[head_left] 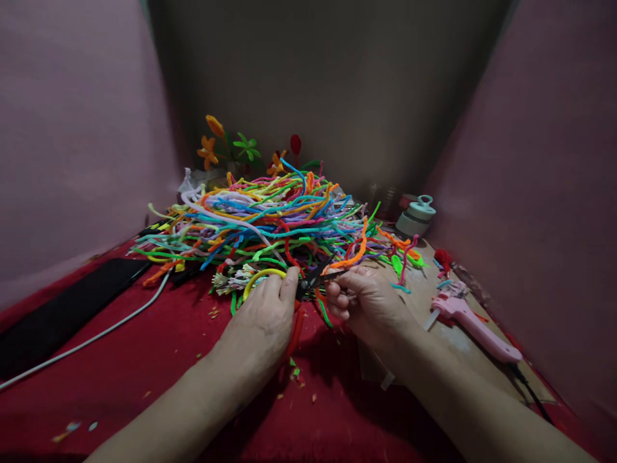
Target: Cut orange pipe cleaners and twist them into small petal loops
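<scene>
My left hand (270, 305) is closed around the red-handled scissors (311, 281), whose dark blades are spread and point right. One blade reaches to the fingertips of my right hand (369, 299). Those fingers are pinched together on an orange pipe cleaner (355, 257), which curves up and away beside the blades. Its held end is mostly hidden by the fingers. A yellow pipe cleaner (258, 276) arcs against the back of my left hand; I cannot tell whether it is held. Just beyond both hands lies a big heap of multicoloured pipe cleaners (270, 222).
On a board (448, 350) at right rests a pink glue gun (475, 325) with a black cord. A pale green lidded container (415, 215) stands behind it. Pipe-cleaner flowers (208, 153) rise behind the heap. A white cable (103, 334) and black strip (72, 308) cross the red cloth (193, 386), dotted with scraps.
</scene>
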`<state>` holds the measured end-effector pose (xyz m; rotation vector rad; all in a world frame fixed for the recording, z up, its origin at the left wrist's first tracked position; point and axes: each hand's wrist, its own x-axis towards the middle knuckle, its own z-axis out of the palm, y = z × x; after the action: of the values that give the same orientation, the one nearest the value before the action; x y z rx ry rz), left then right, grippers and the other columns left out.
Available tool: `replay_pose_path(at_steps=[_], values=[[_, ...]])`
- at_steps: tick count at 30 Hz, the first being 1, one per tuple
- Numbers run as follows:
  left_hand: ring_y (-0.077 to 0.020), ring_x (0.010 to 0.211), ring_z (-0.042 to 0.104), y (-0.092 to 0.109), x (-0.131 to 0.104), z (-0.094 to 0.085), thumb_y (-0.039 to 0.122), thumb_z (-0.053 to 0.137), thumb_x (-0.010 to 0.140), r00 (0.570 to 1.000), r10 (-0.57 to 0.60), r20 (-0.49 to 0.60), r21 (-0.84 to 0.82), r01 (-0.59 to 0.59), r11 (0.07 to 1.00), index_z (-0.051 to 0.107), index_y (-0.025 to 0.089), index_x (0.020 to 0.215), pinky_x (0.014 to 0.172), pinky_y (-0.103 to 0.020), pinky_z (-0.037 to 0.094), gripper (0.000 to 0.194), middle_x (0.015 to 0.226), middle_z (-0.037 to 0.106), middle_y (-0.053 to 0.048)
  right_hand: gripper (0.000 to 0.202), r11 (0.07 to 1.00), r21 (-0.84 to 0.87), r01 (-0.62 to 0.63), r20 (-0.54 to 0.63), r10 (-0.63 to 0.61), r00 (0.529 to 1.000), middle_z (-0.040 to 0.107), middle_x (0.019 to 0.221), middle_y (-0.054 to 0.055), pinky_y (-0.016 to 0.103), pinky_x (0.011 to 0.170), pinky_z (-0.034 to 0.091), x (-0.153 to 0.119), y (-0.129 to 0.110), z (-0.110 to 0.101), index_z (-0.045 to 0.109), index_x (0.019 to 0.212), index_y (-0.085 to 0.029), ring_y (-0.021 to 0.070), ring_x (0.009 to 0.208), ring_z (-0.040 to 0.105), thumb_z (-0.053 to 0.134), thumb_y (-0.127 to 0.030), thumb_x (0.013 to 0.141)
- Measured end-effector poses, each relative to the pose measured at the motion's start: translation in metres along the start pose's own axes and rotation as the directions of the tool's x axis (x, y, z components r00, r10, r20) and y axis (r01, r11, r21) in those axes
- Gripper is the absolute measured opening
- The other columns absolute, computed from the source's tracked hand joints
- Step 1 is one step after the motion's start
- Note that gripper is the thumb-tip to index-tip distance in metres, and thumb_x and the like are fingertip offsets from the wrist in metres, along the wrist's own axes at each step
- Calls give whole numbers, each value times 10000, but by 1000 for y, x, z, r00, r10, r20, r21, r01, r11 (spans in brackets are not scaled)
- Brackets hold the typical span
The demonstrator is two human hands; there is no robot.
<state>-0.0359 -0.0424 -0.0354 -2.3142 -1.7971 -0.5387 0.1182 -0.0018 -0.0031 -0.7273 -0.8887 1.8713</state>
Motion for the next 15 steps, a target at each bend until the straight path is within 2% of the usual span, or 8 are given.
replay_pose_path(at_steps=[6,10,13,15], values=[[-228,925,544,2,-1,-5,46,309,813,999,-25,39,15,24,1000,315,117,1293,771,-389,474,486,940,549,-117,76,1000,22,-4,11,4,1000,494,430,-28,146,312,260,0,0,-1,507,530,-136,35,345,353,578,-118,551],[-213,950,573,-2,-2,-7,49,324,791,1000,-16,19,-168,19,986,344,143,1266,784,-359,482,484,1031,568,-122,138,1000,7,26,33,-27,999,499,441,-25,152,317,276,0,-1,-1,518,530,-126,36,347,363,621,-164,613],[-188,826,616,-7,0,-10,79,359,779,997,-75,34,-344,82,936,345,172,1250,713,-315,503,481,924,619,-68,136,997,-35,65,27,-64,998,540,482,-13,156,331,311,0,-1,0,567,582,-112,42,362,407,653,-200,640],[-191,824,619,-10,1,-12,97,382,772,994,-99,43,-389,108,915,341,176,1247,705,-311,507,483,901,626,-55,129,994,-61,92,23,-91,996,570,515,-1,164,355,346,0,-1,-1,593,618,-109,53,388,451,665,-213,644]])
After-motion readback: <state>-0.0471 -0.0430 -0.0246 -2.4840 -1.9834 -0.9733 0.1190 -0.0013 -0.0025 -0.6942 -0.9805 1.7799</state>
